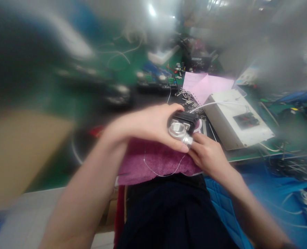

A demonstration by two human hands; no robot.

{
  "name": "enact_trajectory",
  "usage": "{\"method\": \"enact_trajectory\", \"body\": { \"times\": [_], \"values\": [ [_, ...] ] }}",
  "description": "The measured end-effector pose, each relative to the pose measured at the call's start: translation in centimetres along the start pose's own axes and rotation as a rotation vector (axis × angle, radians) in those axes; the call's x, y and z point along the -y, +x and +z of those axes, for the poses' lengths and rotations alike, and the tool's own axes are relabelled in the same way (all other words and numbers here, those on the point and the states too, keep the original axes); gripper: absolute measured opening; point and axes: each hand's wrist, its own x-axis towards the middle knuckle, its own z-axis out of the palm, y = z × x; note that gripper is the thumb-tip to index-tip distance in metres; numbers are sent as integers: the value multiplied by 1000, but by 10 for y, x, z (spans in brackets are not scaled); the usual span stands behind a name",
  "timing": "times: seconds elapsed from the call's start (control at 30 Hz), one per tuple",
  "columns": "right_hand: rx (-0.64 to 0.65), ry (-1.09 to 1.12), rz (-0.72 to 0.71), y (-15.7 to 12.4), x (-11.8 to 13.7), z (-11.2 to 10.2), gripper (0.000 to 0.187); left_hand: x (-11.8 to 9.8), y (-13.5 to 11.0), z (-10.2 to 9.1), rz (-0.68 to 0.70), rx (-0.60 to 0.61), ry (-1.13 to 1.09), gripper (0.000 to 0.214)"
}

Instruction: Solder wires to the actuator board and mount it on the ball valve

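Note:
My left hand (153,126) wraps round a small black device with a silver metal housing (178,129) and a clear round window, thumb below and fingers over the top. Closed fingers of my right hand (206,150) meet the lower right of the housing, by its short metal fitting (187,139); what they pinch is hidden. A thin silvery wire (158,175) loops below the device, one end running up to the right fingertips. Underneath lies a purple cloth (140,162) along the bench edge. From the device's top, a white cable (210,103) runs right.
Right of the hands sits a pale metal box (238,119) with a dark panel. Behind are pink paper sheets (206,84), several small metal pins (186,97) and black units with round silver parts (158,83). Cables lie at the far right. Much of the outer view is blurred.

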Motion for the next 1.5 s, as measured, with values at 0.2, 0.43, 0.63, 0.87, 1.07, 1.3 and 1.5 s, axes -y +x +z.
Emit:
{"method": "enact_trajectory", "body": {
  "times": [0.2, 0.43, 0.63, 0.87, 1.07, 1.3, 1.5],
  "values": [
    [-57, 8, -15, -8, 1, 3, 13, -13, -4, 3, -8, -19, 56, 113],
    [-119, 172, 70, -19, 3, -3, 17, -28, -12, 15, -55, -61, 147, 117],
    [-238, 456, 315, -25, 7, -31, 12, -29, -13, 20, -58, -91, 167, 124],
    [-286, 519, 294, -6, 20, -33, 6, -27, -14, 24, -57, -100, 190, 126],
    [-338, 415, 164, 7, 21, -22, 11, -27, -15, 23, -56, -92, 192, 128],
    [-245, 330, 61, 11, 12, -36, 13, -28, -15, 23, -65, -88, 179, 129],
    [-159, 278, -65, 13, -1, -41, 17, -27, -14, 23, -64, -88, 172, 130]
  ]
}}
